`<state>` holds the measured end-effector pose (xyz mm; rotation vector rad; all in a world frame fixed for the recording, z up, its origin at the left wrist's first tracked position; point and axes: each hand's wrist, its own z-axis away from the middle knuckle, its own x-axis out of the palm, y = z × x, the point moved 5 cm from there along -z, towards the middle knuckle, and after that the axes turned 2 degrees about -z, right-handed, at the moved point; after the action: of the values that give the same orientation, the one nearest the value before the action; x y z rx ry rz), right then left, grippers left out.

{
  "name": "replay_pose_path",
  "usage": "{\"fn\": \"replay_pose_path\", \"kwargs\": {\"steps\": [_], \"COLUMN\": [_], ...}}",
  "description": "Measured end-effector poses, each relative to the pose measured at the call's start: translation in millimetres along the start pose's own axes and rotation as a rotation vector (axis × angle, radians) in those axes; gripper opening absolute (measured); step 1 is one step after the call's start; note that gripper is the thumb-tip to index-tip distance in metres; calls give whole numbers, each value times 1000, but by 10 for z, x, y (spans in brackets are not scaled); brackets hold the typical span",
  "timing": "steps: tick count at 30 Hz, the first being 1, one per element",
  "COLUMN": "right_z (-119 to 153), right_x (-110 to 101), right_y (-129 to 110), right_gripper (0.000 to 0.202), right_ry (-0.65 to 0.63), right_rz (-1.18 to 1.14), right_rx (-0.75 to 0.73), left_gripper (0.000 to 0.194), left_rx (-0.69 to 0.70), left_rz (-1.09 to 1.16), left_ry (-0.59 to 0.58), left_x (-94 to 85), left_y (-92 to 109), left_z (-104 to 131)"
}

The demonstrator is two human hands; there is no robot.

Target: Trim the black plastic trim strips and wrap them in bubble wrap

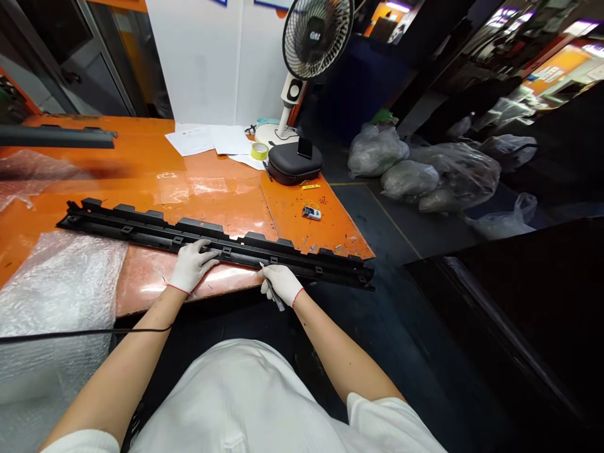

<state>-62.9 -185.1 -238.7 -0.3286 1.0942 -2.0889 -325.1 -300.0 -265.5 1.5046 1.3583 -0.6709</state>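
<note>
A long black plastic trim strip (151, 228) with tabs and square clip openings lies across the orange table, its right end reaching past the table edge. My left hand (191, 265), in a white glove, grips the near side of the strip left of its middle, fingers laid over it. In my right hand (282, 283), gloved too, is a slim utility knife (275, 298), held like a pen. Its tip points up at the strip's near edge; whether it touches cannot be made out. The gloved fingers partly hide the knife.
Bubble wrap (56, 289) covers the table's left front. Behind stand a fan (287, 100), a black case (295, 165) with a phone on it, yellow tape (259, 151) and papers (198, 139). Another dark strip (56, 136) lies far left. Plastic bags (453, 173) sit on the floor right.
</note>
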Motion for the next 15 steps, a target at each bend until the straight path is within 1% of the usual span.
{"fn": "replay_pose_path", "kwargs": {"steps": [4, 10, 15], "right_z": [-6, -31, -50], "right_x": [-19, -50, -28], "right_y": [-37, -30, -65], "right_gripper": [23, 20, 20], "right_ry": [8, 23, 5], "right_rz": [44, 48, 71], "right_rx": [24, 44, 28], "left_gripper": [35, 35, 36], "left_rx": [32, 26, 11], "left_rz": [11, -8, -23], "left_ry": [31, 23, 11], "left_x": [-9, -6, 10], "left_y": [27, 24, 24], "left_z": [-8, -11, -6]}}
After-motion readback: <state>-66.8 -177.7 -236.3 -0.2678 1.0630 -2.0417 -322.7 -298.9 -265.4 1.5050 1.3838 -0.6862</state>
